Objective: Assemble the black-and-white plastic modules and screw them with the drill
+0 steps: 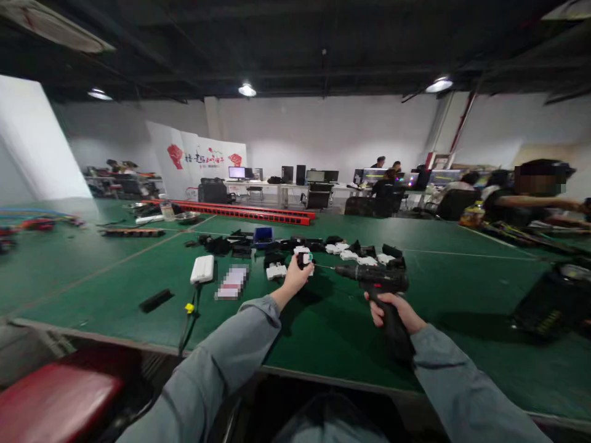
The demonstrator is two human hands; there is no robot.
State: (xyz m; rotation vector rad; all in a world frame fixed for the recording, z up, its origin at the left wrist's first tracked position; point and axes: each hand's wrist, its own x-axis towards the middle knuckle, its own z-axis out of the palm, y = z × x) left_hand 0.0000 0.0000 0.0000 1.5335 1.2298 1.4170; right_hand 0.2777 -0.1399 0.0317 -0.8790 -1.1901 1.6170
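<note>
My left hand (297, 275) is closed around a small black and white part (305, 258) above the green table. My right hand (394, 309) grips the handle of a black power drill (376, 278), which points left. The drill's thin bit reaches toward the part in my left hand; whether its tip touches is too small to tell. Beside my left hand a white and black piece (276, 271) lies on the table. Behind the drill lie several white and black pieces (349, 255).
The green table (323, 344) holds a white power bank (202, 269) with a cable, a phone (233, 282), a black strip (156, 300), a blue bin (263, 237) and red rails (240, 212). At right stand a black bag-like object (549, 301) and a seated person (521, 203).
</note>
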